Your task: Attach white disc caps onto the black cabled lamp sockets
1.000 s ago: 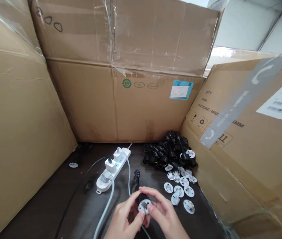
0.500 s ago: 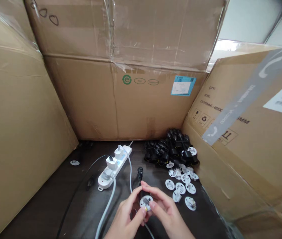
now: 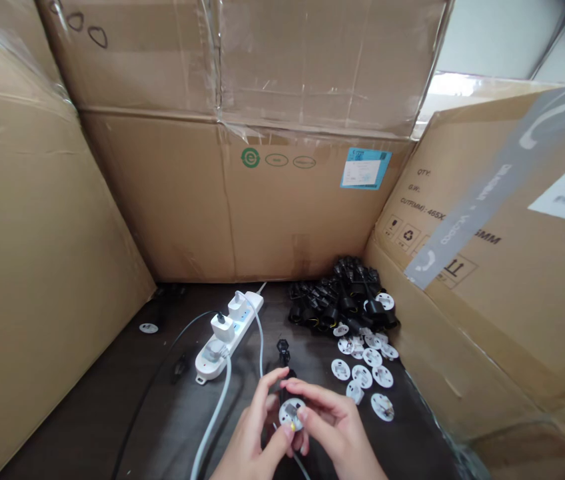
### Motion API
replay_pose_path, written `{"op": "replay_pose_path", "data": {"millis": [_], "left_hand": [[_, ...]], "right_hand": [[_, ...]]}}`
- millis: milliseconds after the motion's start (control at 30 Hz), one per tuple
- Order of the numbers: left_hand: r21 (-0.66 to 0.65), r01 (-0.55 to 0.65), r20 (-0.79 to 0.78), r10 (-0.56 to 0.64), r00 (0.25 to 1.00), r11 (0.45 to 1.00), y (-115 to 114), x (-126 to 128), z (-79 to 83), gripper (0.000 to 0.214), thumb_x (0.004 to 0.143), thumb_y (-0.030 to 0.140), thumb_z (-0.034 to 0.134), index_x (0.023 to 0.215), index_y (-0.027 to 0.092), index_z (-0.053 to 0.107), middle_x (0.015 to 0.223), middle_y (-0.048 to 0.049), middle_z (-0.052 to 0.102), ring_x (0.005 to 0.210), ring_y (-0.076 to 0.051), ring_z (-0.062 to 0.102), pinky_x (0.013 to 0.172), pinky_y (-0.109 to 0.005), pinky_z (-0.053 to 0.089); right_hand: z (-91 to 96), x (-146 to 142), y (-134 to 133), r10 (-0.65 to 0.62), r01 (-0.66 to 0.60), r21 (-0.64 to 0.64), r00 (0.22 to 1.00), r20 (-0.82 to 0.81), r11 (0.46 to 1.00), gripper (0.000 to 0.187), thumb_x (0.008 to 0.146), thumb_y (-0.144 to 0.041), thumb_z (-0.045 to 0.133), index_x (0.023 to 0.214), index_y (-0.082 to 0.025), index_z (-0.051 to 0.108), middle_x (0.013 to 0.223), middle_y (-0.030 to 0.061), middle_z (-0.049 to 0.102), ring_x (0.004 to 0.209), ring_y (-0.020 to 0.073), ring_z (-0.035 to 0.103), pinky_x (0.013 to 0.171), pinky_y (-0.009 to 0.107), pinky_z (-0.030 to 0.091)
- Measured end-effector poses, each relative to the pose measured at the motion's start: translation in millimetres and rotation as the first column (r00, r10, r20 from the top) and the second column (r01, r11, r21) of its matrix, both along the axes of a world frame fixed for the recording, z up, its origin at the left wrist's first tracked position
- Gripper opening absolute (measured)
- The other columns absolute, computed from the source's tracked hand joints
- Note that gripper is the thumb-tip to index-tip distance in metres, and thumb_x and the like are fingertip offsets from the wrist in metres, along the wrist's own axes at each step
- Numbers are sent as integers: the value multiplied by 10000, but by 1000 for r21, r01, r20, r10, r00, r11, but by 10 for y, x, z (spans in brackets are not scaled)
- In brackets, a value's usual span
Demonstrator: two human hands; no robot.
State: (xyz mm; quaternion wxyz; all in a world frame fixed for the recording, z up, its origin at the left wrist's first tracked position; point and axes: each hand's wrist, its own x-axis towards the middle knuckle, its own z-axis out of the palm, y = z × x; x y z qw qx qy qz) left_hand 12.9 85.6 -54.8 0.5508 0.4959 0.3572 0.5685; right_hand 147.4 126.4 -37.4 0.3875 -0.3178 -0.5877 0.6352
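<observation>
At the bottom middle, my left hand (image 3: 252, 437) and my right hand (image 3: 336, 427) close around a small round white circuit board (image 3: 288, 405). Its face, with a dark part on it, is turned up towards me. My left thumb presses on its lower edge beside a small yellow spot, and my right thumb lies on its right side. Behind the board, between the fingers, a black part shows; a black connector (image 3: 283, 350) sticks out beyond the fingertips. How the board and the black part join is hidden by my fingers.
Several loose round white boards (image 3: 361, 377) lie to the right, below a heap of black connectors and cups (image 3: 330, 300). A white power strip (image 3: 232, 337) with plugs and cables stands left of my hands. Cardboard boxes (image 3: 272, 220) wall the dark tabletop (image 3: 162, 427).
My left index finger has lifted and straightened a little, and more of the black part shows between the fingertips. Both hands keep hold of the board. The view has shifted slightly.
</observation>
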Motion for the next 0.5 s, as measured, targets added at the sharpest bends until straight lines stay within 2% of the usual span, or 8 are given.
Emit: {"op": "replay_pose_path", "data": {"millis": [100, 233, 367, 500], "left_hand": [[-8, 32, 29, -31, 999, 999, 3, -16, 14, 478, 830, 426, 445, 1229, 185, 337, 808, -42, 593, 626, -126, 544, 592, -247, 417], [-14, 0, 47, 0, 999, 1000, 14, -8, -19, 450, 833, 411, 456, 1206, 172, 377, 726, -24, 571, 617, -122, 537, 592, -240, 410], [1, -38, 82, 37, 996, 999, 26, 16, -84, 416, 832, 409, 460, 1173, 174, 411, 768, -45, 592, 589, -122, 542, 585, -253, 426], [26, -109, 51, 108, 993, 994, 30, 14, -98, 334, 829, 389, 474, 1084, 173, 481, 756, -37, 583, 583, -112, 531, 581, -243, 439]], "right_hand": [[-1, 2, -6, -25, 25, -6, 1000, 15, 1000, 303, 765, -331, 631, 1018, -166, 653, 870, 110, 657, 482, 100, 569, 456, 202, 453], [-3, -4, 1, -8, 7, -21, 1000, -6, 1000, 328, 764, -343, 630, 1025, -143, 638, 645, 67, 628, 483, 109, 552, 464, 208, 443], [-23, -36, -19, 11, -13, -22, 996, -93, 1000, 325, 775, -350, 615, 1022, -139, 597, 675, 61, 610, 505, 109, 545, 469, 215, 440], [-11, -66, -52, 25, -28, -16, 992, -124, 999, 324, 802, -380, 573, 1020, -141, 551, 768, 70, 592, 505, 100, 537, 454, 215, 440]]}}
